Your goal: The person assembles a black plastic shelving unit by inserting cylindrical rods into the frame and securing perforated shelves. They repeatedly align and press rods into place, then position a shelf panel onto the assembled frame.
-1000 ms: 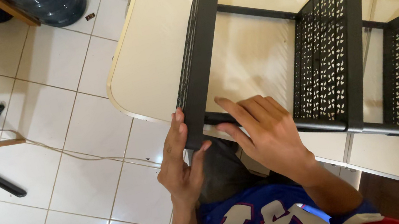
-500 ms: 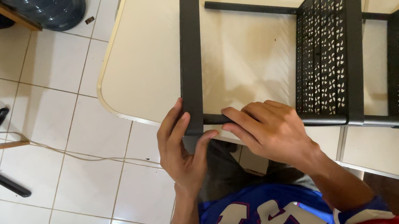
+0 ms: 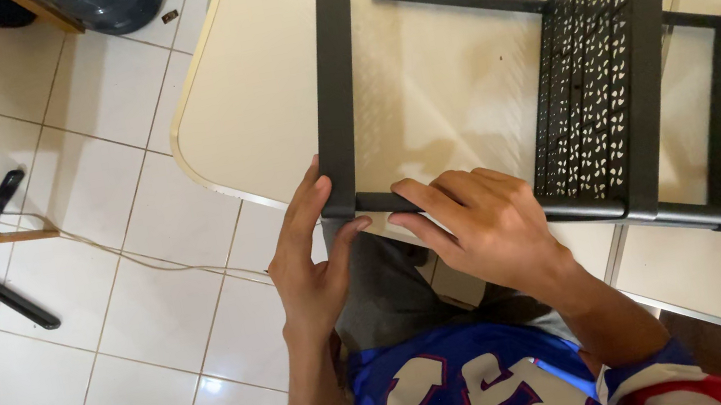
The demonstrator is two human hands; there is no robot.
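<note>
Here, the person is holding the near corner of a black metal rack point(image 3: 335, 69) that is lying on a cream table point(image 3: 256, 112). The left hand point(image 3: 310, 266) is wrapping around the lower end of the flat upright bar: its fingers are lying along the outer side of the bar and the thumb is pressing on the inner side, so it is pinching the bar at the corner. The right hand point(image 3: 482, 220) is lying just beside it, fingers together and curved over the short cross bar point(image 3: 380, 203) that is meeting the upright there. The two hands are almost touching at this joint. The long axis of the upright bar is running straight away from the person, over the table edge. The panels with small holes point(image 3: 587, 113) are standing further to the right, well apart from both hands. Below the table, a white tiled floor point(image 3: 114, 374) and a thin cable point(image 3: 144, 260) are showing.
</note>
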